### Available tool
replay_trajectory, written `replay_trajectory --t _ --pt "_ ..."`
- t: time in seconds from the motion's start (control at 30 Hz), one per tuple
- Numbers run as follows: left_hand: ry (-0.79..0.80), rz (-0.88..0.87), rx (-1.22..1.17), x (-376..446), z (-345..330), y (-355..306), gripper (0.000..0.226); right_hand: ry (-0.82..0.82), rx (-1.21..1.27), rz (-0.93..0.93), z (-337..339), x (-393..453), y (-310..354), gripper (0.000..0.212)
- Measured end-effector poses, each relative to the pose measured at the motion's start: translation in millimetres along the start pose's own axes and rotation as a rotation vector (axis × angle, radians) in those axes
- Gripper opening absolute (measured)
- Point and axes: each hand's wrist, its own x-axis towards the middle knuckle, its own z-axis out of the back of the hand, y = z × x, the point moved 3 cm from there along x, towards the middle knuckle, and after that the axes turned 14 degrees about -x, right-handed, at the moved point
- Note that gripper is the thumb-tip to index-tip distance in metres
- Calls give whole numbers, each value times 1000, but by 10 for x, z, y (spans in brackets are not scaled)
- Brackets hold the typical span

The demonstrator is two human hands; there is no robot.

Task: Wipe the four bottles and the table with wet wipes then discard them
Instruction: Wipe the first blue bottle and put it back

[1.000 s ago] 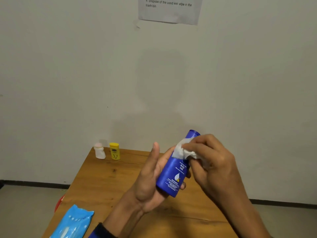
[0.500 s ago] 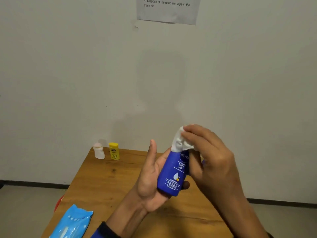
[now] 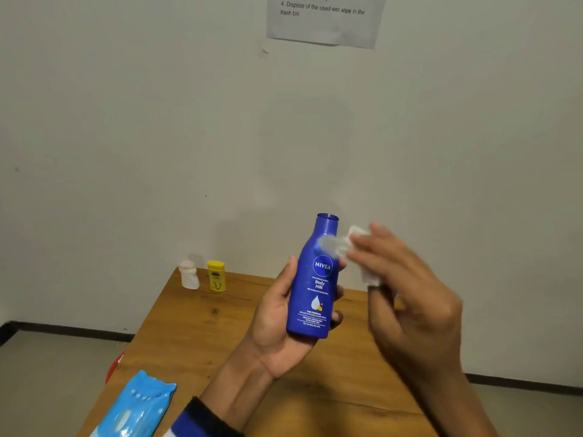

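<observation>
My left hand grips a blue lotion bottle upright above the wooden table, label facing me. To its right, my right hand pinches a crumpled white wet wipe, blurred by motion, whose edge lies against the bottle's shoulder. A small white bottle and a yellow bottle stand side by side at the table's far left corner by the wall. Something blue shows behind my right hand, too hidden to identify.
A light blue pack of wet wipes lies at the table's near left edge. Something red shows on the floor left of the table. A printed instruction sheet hangs on the wall behind the table.
The wipe has come off the bottle's cap and moved down to the right of the neck. The bottle now stands more upright in my left hand, its cap bare.
</observation>
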Motion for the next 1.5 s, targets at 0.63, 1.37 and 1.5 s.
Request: replay_trajectory --t 0.63,1.37,1.5 --pt "-30 60 -69 -50 101 -88 68 173 -3 55 -117 -89 310 29" --pt "-23 46 12 -73 31 -72 65 194 -312 -1 -376 -143 429 26" --pt "-32 119 7 -47 110 -57 71 259 -197 52 -420 -300 483 24"
